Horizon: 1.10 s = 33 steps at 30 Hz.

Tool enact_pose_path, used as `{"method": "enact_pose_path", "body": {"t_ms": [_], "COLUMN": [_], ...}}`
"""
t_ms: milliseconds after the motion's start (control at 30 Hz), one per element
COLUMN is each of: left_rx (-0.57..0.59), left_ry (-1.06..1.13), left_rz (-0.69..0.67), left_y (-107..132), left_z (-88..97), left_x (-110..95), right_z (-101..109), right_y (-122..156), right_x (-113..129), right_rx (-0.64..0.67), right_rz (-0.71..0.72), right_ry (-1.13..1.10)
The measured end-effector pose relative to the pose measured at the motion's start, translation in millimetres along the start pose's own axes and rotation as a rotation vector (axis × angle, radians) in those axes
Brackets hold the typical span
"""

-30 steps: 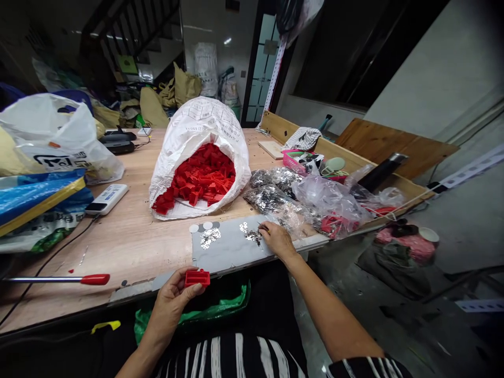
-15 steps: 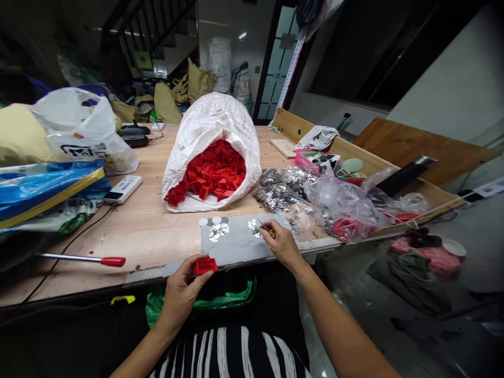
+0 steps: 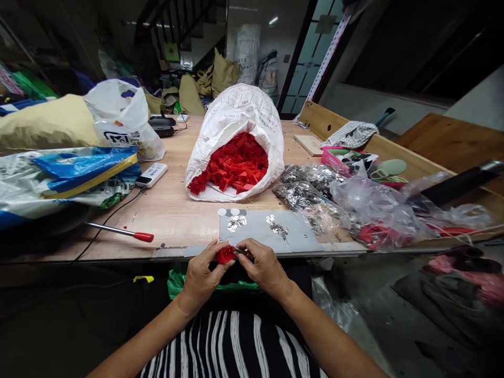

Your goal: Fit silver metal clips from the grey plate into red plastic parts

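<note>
While sack print stays unreadable, left hand (image 3: 201, 273) fingers pinch red part (image 3: 226, 254); right hand (image 3: 263, 266) fingers grip thin tool (image 3: 241, 251).

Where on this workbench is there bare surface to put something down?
Bare wood lies between the white remote, the red-handled tool and the sack of red parts, and behind the sack toward the wooden rail. Right of the grey plate, plastic bags of metal pieces crowd the table.
</note>
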<state>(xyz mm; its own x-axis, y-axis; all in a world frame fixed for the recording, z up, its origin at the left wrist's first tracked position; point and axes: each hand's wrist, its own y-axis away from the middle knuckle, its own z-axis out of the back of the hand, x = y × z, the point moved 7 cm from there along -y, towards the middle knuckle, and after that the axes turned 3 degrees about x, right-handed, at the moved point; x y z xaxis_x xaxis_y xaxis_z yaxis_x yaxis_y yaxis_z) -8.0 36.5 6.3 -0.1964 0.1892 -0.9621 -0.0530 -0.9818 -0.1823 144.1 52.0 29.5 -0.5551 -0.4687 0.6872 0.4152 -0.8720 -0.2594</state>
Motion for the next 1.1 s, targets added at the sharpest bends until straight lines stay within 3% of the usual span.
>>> {"method": "enact_pose_path", "body": {"t_ms": [367, 567, 733, 1100], "left_rx": [-0.080, -0.051, 0.006, 0.103], "left_ry": [-0.312, -0.358, -0.342, -0.210], "left_rz": [-0.379, -0.428, -0.477, -0.431], "left_y": [7.3, 8.2, 9.0, 13.4], "left_z": [0.3, -1.8, -7.7, -16.2], "left_x": [-14.9, -21.2, -25.6, -16.2], "right_z": [-3.6, -2.0, -13.9, -31.6], "right_y": [5.1, 5.0, 1.9, 5.1], "right_x": [-4.3, -21.7, -24.8, -30.1], "right_rx": [0.026, 0.009, 0.092, 0.241], "right_rz": [-0.097, -0.227, -0.263, -0.344], "right_ry": [-0.260, -0.403, -0.508, -0.821]}}
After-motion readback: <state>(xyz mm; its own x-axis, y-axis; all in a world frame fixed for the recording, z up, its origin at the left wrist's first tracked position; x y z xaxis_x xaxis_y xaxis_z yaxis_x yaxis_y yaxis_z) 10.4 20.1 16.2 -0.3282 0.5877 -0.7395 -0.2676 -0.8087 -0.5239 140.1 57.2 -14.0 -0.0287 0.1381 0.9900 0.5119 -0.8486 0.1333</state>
